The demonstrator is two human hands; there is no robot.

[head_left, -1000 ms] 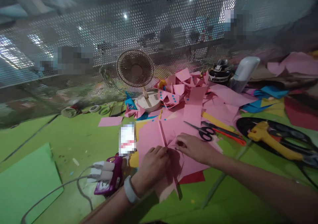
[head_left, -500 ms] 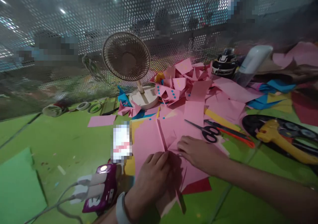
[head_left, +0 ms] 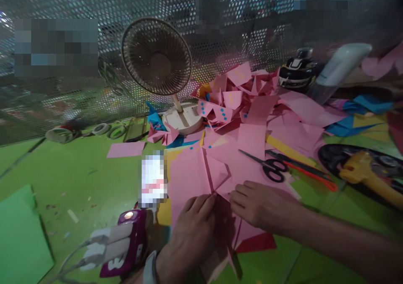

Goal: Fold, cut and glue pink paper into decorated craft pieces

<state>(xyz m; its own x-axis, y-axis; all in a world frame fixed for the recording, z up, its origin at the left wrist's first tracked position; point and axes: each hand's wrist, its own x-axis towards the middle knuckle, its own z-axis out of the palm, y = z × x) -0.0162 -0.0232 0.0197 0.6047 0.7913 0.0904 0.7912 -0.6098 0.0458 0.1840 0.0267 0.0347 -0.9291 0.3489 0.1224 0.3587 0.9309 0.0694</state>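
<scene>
A folded pink paper (head_left: 218,171) with a raised crease lies on larger pink sheets on the green table. My left hand (head_left: 195,221), a pale band on its wrist, is closed with its fingertips on the paper's near part at the crease. My right hand (head_left: 256,204) lies just to the right, fingers bent together on the paper's right part. The paper beneath both hands is partly hidden. Black-handled scissors (head_left: 267,166) rest beyond my right hand. A dark red sheet (head_left: 258,242) pokes out below the pink ones.
A white fan (head_left: 157,59) stands at the back beside a heap of folded pink paper (head_left: 233,101). A bright phone (head_left: 153,179) and a purple power strip (head_left: 126,242) with cables lie left. A yellow-handled tool (head_left: 359,166) sits right, near a cutter (head_left: 315,175).
My right hand has slid a little right, away from my left hand, baring more of the paper's pointed flap. My left hand stays on the crease. The camera view has shifted slightly.
</scene>
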